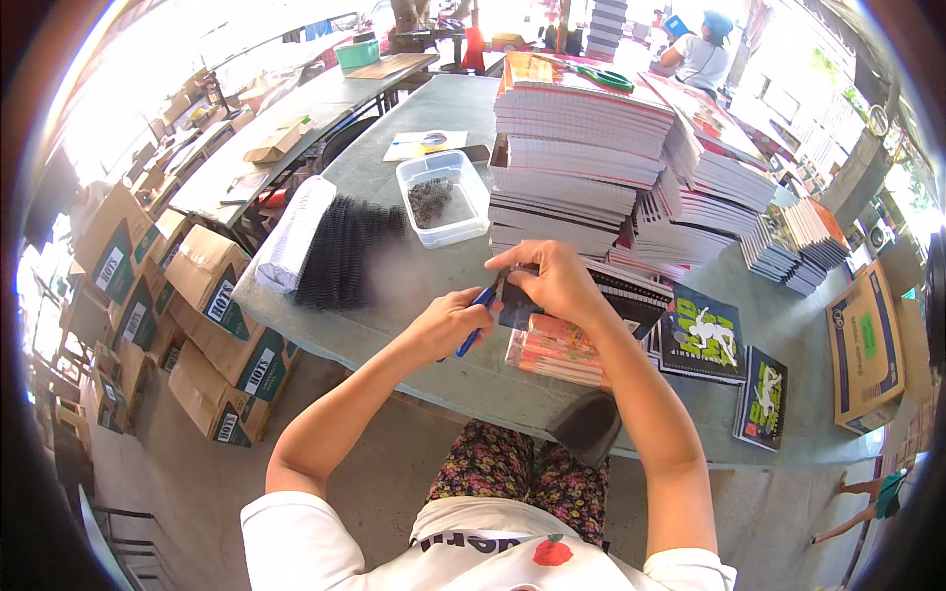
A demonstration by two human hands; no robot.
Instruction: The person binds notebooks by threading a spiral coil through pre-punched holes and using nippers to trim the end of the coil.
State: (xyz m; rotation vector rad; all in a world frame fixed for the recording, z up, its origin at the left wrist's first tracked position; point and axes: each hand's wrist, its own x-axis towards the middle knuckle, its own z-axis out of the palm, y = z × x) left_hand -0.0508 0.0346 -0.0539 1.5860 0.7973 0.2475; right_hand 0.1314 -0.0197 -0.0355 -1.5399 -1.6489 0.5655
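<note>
My left hand is closed round the blue-handled pliers, whose jaws point up toward my right hand. My right hand bends over the pliers' tip with thumb and fingers drawn together; whatever they pinch is hidden or too small to make out. Below it lies a dark-covered item, partly hidden by the hand. Close by sits a pile of orange-pink patterned booklets. Black spiral-bound notebooks are stacked just beyond my right wrist. Left of my hands lies a bunch of black binding coils.
A clear plastic tub with small dark bits stands behind the coils, beside a white roll. Tall book stacks carry green-handled scissors. Notebooks and a carton lie right. Cardboard boxes fill the left floor.
</note>
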